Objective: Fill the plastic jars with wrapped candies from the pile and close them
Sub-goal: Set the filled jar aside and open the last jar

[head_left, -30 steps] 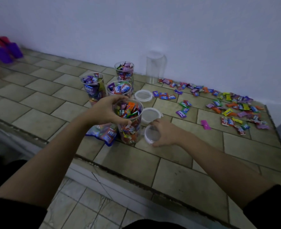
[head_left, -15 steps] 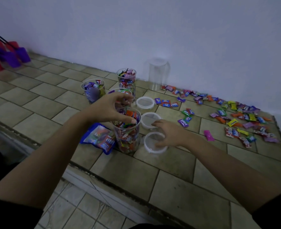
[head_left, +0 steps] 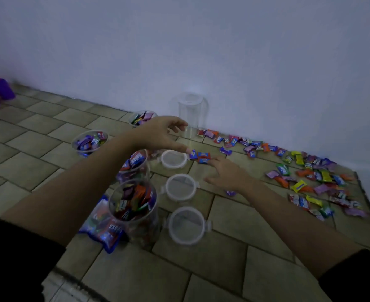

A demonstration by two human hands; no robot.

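head view: the left hand (head_left: 160,134) hangs over the tiled counter (head_left: 201,269) with fingers and thumb spread wide, holding nothing. its fingertips are just beside the lower wall of the empty jar (head_left: 191,110), which stands upright by the wall; i cannot tell if they touch it. the right hand (head_left: 227,174) is low over the counter, fingers straight and apart, pinching nothing. its fingertips reach a small cluster (head_left: 200,156) of blue and red candies just beyond them, and contact is unclear. one purple candy (head_left: 231,193) peeks out from under that wrist. the main pile (head_left: 310,177) is spread to the right of the right hand, well apart from it. three lids lie in a row between the arms: far lid (head_left: 173,159), middle lid (head_left: 180,188) and near lid (head_left: 187,226). left of them stand four open jars holding candies: near jar (head_left: 134,205), second jar (head_left: 134,165), left jar (head_left: 90,141) and far jar (head_left: 142,117), the last partly hidden behind the left hand. a blue bag (head_left: 104,233) lies flat against the near jar's base.
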